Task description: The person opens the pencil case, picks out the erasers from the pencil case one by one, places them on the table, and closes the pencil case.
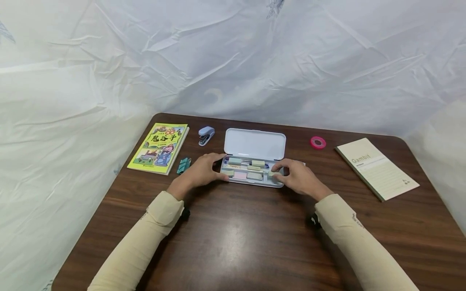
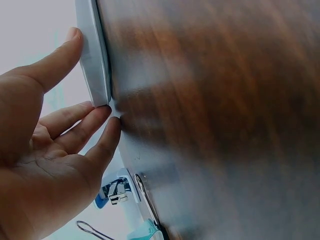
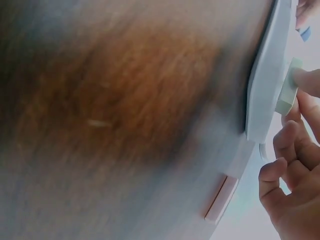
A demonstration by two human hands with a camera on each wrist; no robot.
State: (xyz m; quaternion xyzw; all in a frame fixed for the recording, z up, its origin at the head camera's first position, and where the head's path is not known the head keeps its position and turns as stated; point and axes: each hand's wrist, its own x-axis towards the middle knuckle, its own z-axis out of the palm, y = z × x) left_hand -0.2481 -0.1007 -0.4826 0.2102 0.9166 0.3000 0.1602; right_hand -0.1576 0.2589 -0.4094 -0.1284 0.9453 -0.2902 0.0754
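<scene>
An open pale pencil case (image 1: 255,184) lies on the table with its white lid (image 1: 255,144) tipped back. Inside are pens and several small blocks like erasers, among them a pink one (image 1: 240,176) and a grey-white one (image 1: 254,176). My left hand (image 1: 202,169) holds the case's left end, thumb (image 2: 65,55) against the front wall and fingertips at the end. At the right end, my right hand (image 1: 296,176) pinches a pale green eraser (image 3: 290,89) between thumb and finger, close over the case rim. Its other fingers are loosely curled.
Left of the case lie a yellow comic-style book (image 1: 158,148), a teal binder clip (image 1: 184,165) and a blue stapler (image 1: 206,136). To the right are a pink tape roll (image 1: 318,142) and a notebook (image 1: 376,169). A pale pink block (image 3: 222,199) lies near the case's right end.
</scene>
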